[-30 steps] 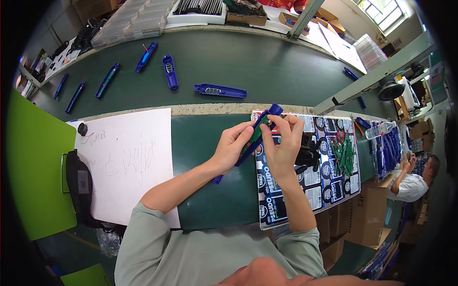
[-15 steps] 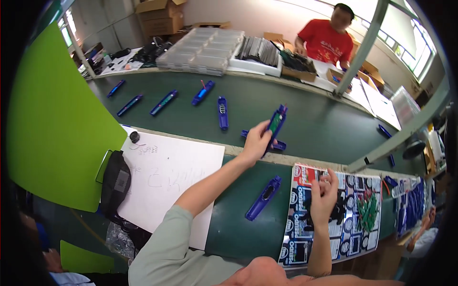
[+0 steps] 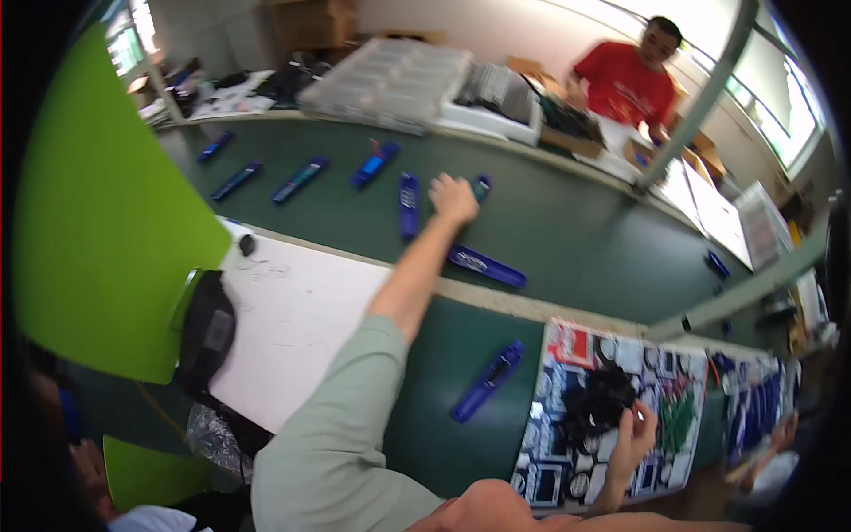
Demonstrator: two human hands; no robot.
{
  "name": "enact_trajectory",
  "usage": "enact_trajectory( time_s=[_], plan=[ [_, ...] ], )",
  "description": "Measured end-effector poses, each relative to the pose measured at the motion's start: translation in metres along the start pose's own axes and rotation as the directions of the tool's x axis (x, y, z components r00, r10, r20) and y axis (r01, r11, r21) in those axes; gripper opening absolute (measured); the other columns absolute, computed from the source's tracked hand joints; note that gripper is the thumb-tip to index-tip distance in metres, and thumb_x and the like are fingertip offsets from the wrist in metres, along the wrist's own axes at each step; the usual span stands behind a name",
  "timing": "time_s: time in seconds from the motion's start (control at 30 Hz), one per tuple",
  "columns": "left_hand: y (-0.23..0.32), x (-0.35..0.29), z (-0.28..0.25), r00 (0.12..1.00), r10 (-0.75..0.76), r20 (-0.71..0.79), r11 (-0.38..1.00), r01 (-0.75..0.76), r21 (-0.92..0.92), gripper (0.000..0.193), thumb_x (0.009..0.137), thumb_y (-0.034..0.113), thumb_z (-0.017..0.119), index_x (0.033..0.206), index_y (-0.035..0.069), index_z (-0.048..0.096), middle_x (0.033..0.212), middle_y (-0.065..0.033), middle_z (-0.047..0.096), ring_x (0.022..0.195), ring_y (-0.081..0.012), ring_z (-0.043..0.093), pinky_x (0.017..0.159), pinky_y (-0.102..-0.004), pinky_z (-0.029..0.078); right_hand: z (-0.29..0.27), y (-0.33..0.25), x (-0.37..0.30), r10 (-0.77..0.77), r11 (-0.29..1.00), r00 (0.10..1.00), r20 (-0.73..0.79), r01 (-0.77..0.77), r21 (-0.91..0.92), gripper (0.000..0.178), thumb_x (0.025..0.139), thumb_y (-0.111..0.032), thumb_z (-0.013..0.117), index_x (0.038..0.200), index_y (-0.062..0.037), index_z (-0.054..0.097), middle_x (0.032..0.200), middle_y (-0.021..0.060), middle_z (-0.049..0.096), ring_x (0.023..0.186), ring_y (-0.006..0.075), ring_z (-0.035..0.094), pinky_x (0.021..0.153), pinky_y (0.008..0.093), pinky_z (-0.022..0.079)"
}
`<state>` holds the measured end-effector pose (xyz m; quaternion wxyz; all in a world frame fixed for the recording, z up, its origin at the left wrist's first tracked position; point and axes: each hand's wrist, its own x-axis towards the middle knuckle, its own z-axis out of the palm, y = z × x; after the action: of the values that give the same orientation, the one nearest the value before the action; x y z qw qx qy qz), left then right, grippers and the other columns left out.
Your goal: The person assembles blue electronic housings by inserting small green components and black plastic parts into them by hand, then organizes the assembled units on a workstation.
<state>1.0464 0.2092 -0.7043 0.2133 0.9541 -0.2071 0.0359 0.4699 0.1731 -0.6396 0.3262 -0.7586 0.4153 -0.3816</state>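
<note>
The step in hand looks to be setting out a board-fitted part on the far green tabletop (image 3: 585,230): the left grip (image 3: 455,199) reaches over it, covering the lower end of a blue plastic housing (image 3: 487,183) whose green circuit board (image 3: 480,190) shows just beyond. Blur hides the contact, so I cannot tell whether the grip clasps that housing or lies loose on it. A second blue housing (image 3: 408,206) sits just to the left and a third (image 3: 487,266) near the left forearm (image 3: 412,284), so the move probably calls for a level, clean release that nudges neither. The right grip (image 3: 634,434) is bent beside a tangled black bundle (image 3: 607,399) on a patterned sheet (image 3: 581,341); whether it pinches anything, I cannot tell. A blue shell with a dark opening (image 3: 487,381) rests on the near tabletop (image 3: 425,434), apart from both grips.
</note>
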Motion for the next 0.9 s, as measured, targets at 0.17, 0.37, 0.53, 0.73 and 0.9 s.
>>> enact_trajectory(
  time_s=[0.17, 0.37, 0.53, 0.73, 0.9],
  plan=[
    [-0.075, 0.013, -0.055, 0.94, 0.05, -0.339, 0.994, -0.014, 0.106, 0.045, 0.086, 0.034, 0.057, 0.124, 0.014, 0.07, 0.115, -0.0226, 0.065, 0.107, -0.0418, 0.063, 0.089, -0.054, 0.053, 0.01, -0.017, 0.013, -0.016, 0.995, 1.0, 0.024, 0.018, -0.097, 0.017, 0.092, -0.002, 0.069, 0.108, 0.0002, 0.068, 0.09, 0.0034, 0.065, 0.076, 0.0101, 0.059, 0.068, 0.0264, 0.047],
    [-0.153, 0.016, -0.033, 0.972, -0.213, -0.102, 0.967, 0.224, 0.12, 0.058, 0.086, 0.045, 0.065, 0.132, 0.01, 0.057, 0.135, -0.0217, 0.058, 0.124, -0.0444, 0.057, 0.1, -0.0546, 0.049, 0.006, -0.013, 0.017, -0.147, 0.948, 0.982, 0.12, 0.175, -0.267, 0.015, 0.088, -0.004, 0.071, 0.103, -0.0002, 0.07, 0.09, 0.0112, 0.066, 0.076, 0.0235, 0.064, 0.069, 0.0349, 0.049],
    [-0.203, 0.019, -0.037, 0.99, -0.095, -0.104, 0.992, 0.102, 0.067, 0.043, 0.094, 0.029, 0.058, 0.128, 0.003, 0.059, 0.123, -0.0238, 0.063, 0.11, -0.0413, 0.065, 0.092, -0.0517, 0.053, 0.026, -0.011, 0.049, -0.368, 0.819, 0.886, 0.28, 0.452, -0.354, 0.02, 0.089, -0.007, 0.068, 0.108, -0.0009, 0.071, 0.1, 0.0135, 0.069, 0.092, 0.0321, 0.064, 0.084, 0.0401, 0.05],
    [-0.13, -0.059, -0.093, 0.991, -0.061, -0.116, 0.733, -0.034, -0.679, 0.028, 0.104, 0.02, 0.049, 0.124, 0.001, 0.056, 0.092, -0.01, 0.063, 0.069, -0.0186, 0.069, 0.051, -0.0326, 0.057, 0.049, 0.001, 0.074, -0.227, 0.788, 0.855, 0.466, 0.442, -0.428, 0.02, 0.085, -0.009, 0.071, 0.104, -0.0039, 0.071, 0.099, 0.0128, 0.069, 0.097, 0.0336, 0.064, 0.086, 0.0439, 0.05],
    [-0.002, -0.185, -0.118, 0.937, 0.24, 0.252, 0.224, 0.199, -0.954, 0.032, 0.1, 0.014, 0.048, 0.13, 0.005, 0.041, 0.087, -0.0137, 0.066, 0.054, -0.0183, 0.063, 0.046, -0.0326, 0.054, 0.028, 0.004, 0.065, -0.296, 0.751, 0.852, 0.431, 0.487, -0.446, 0.015, 0.085, -0.01, 0.069, 0.099, -0.0041, 0.07, 0.094, 0.0131, 0.067, 0.094, 0.034, 0.064, 0.084, 0.0458, 0.049]
  ],
)
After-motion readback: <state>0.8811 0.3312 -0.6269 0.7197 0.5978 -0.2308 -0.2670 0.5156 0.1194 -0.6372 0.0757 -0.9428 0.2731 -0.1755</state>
